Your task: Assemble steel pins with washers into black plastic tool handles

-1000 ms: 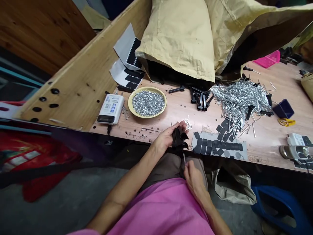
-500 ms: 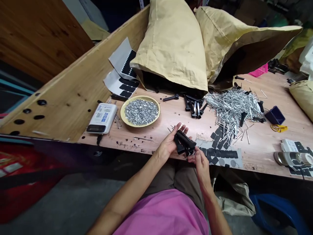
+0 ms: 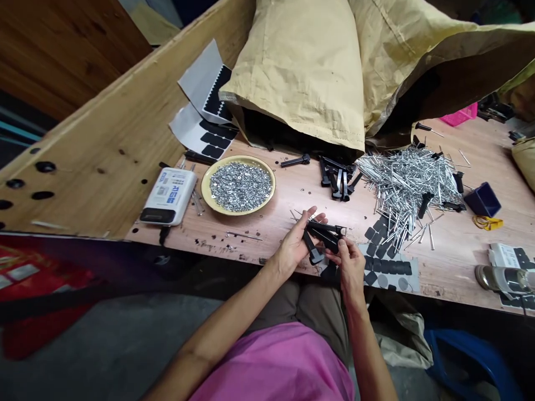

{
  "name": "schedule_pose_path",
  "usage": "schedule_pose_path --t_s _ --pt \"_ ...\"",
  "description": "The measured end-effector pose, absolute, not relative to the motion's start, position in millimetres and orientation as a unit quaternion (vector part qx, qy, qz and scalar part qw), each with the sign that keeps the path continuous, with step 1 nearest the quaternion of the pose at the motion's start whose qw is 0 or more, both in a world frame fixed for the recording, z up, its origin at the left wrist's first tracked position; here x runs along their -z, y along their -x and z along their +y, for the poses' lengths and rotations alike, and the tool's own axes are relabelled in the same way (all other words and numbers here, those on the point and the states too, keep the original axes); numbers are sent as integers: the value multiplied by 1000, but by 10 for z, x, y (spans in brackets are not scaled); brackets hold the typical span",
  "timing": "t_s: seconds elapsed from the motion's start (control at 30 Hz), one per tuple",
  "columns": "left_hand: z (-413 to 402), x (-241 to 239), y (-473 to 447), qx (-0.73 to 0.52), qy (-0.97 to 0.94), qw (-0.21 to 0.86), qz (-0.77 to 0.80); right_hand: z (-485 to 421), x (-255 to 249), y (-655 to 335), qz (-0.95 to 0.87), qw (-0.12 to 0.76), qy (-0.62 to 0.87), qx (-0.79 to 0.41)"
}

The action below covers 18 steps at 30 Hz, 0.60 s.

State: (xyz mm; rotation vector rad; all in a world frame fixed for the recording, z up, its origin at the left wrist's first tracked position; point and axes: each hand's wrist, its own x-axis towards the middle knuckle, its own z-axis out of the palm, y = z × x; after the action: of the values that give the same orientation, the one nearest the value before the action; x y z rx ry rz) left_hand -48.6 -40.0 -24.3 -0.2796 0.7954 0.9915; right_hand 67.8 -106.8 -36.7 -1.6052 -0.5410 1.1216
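Several black plastic parts with block-shaped ends [image 3: 315, 255] lie across the fingers of my left hand [image 3: 295, 245], which is closed round them above the table's front edge. Thin metal pins [image 3: 296, 214] stick out past that hand on its far side. My right hand [image 3: 351, 264] pinches the right end of one black part between thumb and fingers. Just beyond my hands, more black parts [image 3: 339, 181] rest in a small heap on the table. A yellow bowl [image 3: 205, 195] full of small silver washer-like pieces [image 3: 240, 186] stands to the left.
Large paper sacks [image 3: 309, 72] lie open at the back. Right of centre is a pile of metal pins [image 3: 412, 189], with a dark blue box [image 3: 482, 199] beside it. A sheet of black pads [image 3: 413, 273] lies at the front edge. A white power bank [image 3: 169, 195] sits left.
The black parts have fanned apart in my left hand, and my right hand has moved slightly up and right with one end. The whole view has shifted a little.
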Motion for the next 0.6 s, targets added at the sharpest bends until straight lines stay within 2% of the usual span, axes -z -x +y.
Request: schedule_pose_path --t_s 0.23,0.43,0.6 --pt "-360 266 413 -477 119 761 424 -1033 324 -633 -324 484 689 -431" --pt "-229 230 447 -438 200 752 451 -1254 69 -847 -493 431 721 -227" --pt "-189 193 525 -433 201 761 439 -1328 -182 -1096 -605 354 697 -152"
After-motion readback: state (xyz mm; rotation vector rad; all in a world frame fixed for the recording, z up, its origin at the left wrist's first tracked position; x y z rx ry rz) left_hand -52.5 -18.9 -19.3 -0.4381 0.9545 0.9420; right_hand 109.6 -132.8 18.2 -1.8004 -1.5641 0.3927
